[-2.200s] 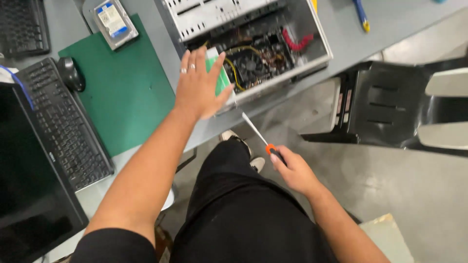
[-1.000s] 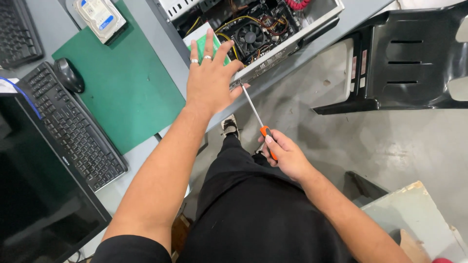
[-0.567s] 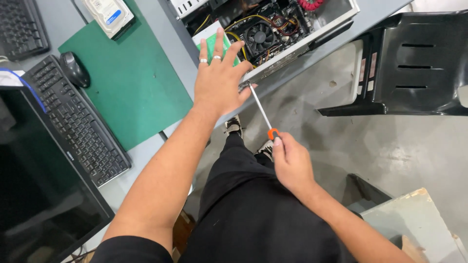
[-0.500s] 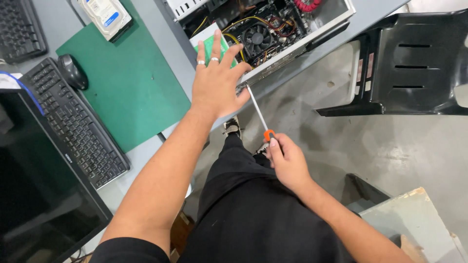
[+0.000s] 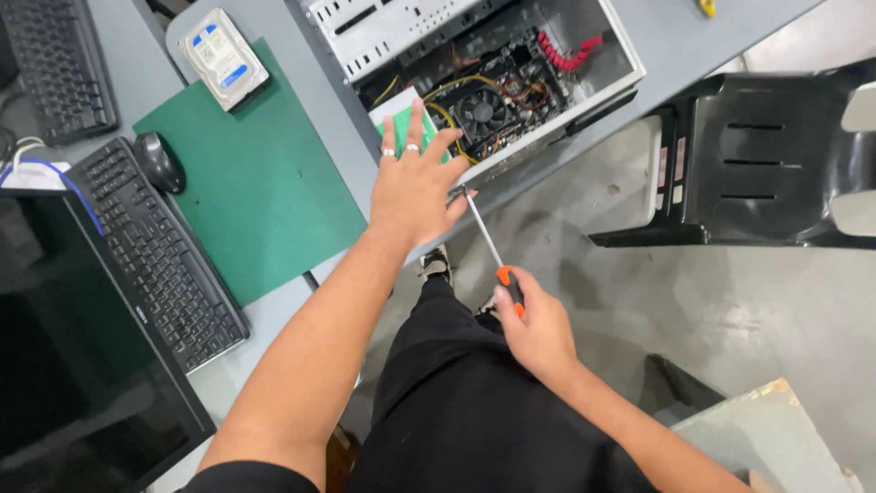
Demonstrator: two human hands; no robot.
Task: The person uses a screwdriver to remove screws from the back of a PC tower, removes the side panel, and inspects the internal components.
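The left hand (image 5: pixel 415 187) was laid flat, fingers spread, on the near edge of the opened grey metal computer case (image 5: pixel 474 73) on the grey bench (image 5: pixel 310 82). A long-shafted screwdriver with an orange and black handle (image 5: pixel 493 256) was held in the right hand (image 5: pixel 538 333), its tip set against the case's lower edge, just beside the left thumb.

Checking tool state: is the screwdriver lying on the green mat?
No, the right hand grips the screwdriver, tip at the open computer case edge; the green mat carries only a hard drive.
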